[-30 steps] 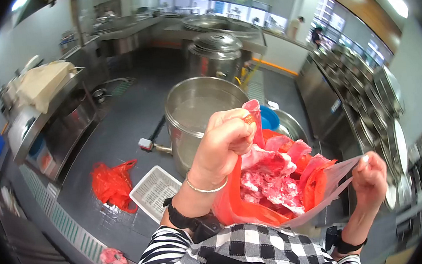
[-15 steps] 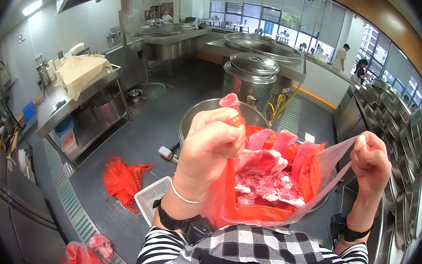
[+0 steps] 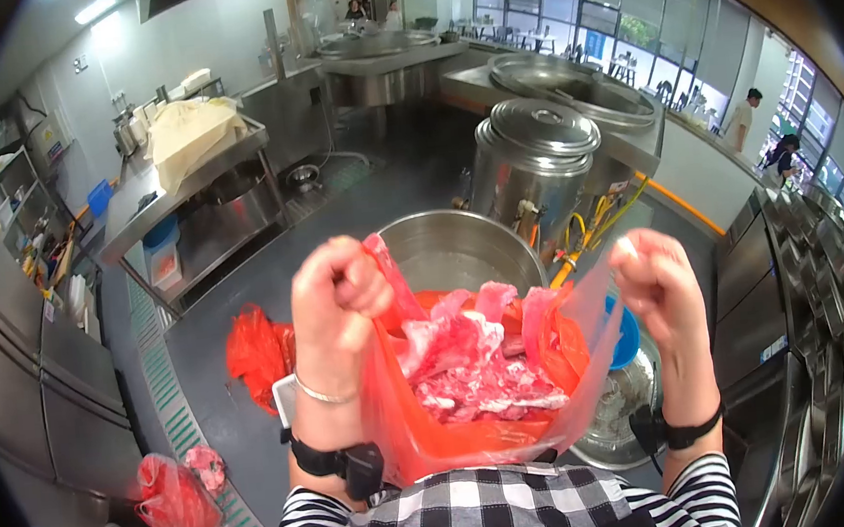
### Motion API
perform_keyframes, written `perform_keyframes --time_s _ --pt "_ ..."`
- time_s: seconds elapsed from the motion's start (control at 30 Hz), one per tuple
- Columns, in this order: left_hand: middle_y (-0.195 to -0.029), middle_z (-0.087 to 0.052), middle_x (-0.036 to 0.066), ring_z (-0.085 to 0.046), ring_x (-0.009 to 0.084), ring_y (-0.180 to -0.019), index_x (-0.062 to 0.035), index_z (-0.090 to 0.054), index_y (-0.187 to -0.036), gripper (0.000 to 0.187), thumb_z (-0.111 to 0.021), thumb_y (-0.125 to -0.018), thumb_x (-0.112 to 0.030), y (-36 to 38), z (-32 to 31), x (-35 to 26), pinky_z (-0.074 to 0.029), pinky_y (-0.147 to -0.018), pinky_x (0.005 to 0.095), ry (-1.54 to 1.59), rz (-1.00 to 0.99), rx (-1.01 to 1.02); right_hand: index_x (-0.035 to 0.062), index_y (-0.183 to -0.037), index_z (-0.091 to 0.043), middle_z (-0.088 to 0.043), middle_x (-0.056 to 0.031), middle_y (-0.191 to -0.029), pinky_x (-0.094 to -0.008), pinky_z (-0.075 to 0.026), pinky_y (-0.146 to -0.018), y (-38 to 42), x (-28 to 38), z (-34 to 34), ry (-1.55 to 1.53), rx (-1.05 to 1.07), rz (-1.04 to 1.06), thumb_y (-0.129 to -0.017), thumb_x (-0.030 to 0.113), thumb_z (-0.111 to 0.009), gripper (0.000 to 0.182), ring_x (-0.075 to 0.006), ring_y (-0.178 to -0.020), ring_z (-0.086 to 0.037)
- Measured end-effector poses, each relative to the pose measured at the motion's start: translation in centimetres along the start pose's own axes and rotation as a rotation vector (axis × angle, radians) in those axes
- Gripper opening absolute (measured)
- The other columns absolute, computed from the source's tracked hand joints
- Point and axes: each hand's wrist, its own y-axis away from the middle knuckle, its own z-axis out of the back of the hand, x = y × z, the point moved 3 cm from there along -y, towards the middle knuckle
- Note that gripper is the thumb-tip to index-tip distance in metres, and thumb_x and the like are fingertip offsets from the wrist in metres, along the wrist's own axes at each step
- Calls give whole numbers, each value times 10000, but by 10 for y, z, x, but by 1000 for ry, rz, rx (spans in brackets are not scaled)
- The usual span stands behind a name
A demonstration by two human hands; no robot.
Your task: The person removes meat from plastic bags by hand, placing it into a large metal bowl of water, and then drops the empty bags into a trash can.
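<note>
Both my hands hold up a plastic bag (image 3: pixel 396 421), a red layer inside a clear one, with its mouth spread wide. Inside lie pieces of raw meat (image 3: pixel 476 364), pink with white fat. My left hand (image 3: pixel 337 296) is closed around the bag's left edge, where a strip of red plastic shows beside the fingers. Pinched in my right hand (image 3: pixel 659 278) is the clear layer's right edge. Directly beyond the bag stands a large open steel pot (image 3: pixel 419 232), its near side hidden by the bag.
Right of the bag, low down, are a blue container (image 3: pixel 625 334) and a round steel vessel (image 3: pixel 616 412). A tall lidded pot (image 3: pixel 535 178) stands ahead. Red bags (image 3: pixel 257 353) and another bag (image 3: pixel 176 496) lie on the floor at left. Steel cabinets (image 3: pixel 757 304) line the right.
My left hand has moved left and my right hand left and up, drawing the bag leftward. More of the pot shows, and the blue container has come into sight. The view has turned slightly left.
</note>
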Motion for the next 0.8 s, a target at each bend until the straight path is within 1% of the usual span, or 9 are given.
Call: perform_keyframes --time_s 0.17,0.27,0.37,0.43,0.5,0.57,0.63,0.7,0.8 --pt "-389 -234 -37 -180 75 -326 -105 -342 -470 318 -387 -782 -145 -45 29 5 -185 -333 232 -24 -19 -70 -28 -746 -525 -335 35 -498 -174 -162 -337 -60 -21 17 -174 99 -43 -687 11 -430 118 -18 -386 -236" --pt "-405 -282 -39 -223 75 -330 -111 -386 -499 270 -455 -759 -135 -77 54 21 -196 -337 225 -46 -27 -163 -6 -746 -528 -347 48 -500 -172 -187 -336 -88 -32 17 -51 59 -24 -711 64 -486 89 -15 -390 -261" --pt "-489 -419 -34 -313 77 -353 -141 -443 -564 196 -548 -729 -119 -106 79 45 -227 -336 223 -109 -61 -470 59 -704 -541 -432 39 -521 -186 -279 -375 -117 -59 34 164 -222 -24 -701 144 -565 89 -31 -430 -366" --pt "-487 -400 -46 -275 62 -350 -143 -432 -554 215 -539 -740 -137 -130 99 58 -198 -332 218 -123 -24 -397 46 -617 -531 -501 -33 -538 -289 -386 -463 -145 -89 59 330 -453 82 -637 185 -578 148 -121 -496 -469" --pt "-441 -313 -45 -200 69 -334 -137 -378 -520 280 -484 -775 -185 -152 112 55 -168 -329 223 -135 11 -374 -6 -654 -531 -539 -128 -583 -328 -427 -559 -161 -94 55 463 -563 181 -627 176 -527 184 -210 -581 -549" --pt "-413 -260 -48 -173 69 -327 -130 -358 -511 298 -475 -776 -198 -162 113 64 -156 -324 230 -196 -20 -409 -20 -700 -540 -569 -161 -675 -340 -435 -624 -175 -110 62 540 -634 170 -628 217 -536 247 -264 -692 -578" --pt "-405 -239 -51 -174 65 -326 -123 -355 -509 299 -472 -773 -201 -162 120 74 -149 -325 229 -315 -30 -459 -20 -845 -536 -579 -149 -743 -353 -431 -675 -163 -120 61 762 -598 149 -638 254 -544 344 -280 -773 -571" --pt "-404 -233 -50 -177 64 -324 -119 -354 -511 294 -467 -770 -199 -159 128 92 -144 -324 233 -390 -6 -500 -15 -976 -487 -580 -131 -773 -363 -427 -691 -138 -133 57 767 -405 42 -655 260 -547 427 -274 -783 -566" --pt "-401 -227 -48 -171 68 -319 -117 -358 -517 281 -462 -768 -192 -186 162 111 -138 -319 230 -400 39 -561 -11 -1002 -470 -574 -130 -764 -368 -426 -656 -134 -180 63 761 -275 157 -714 201 -510 359 -277 -763 -564"
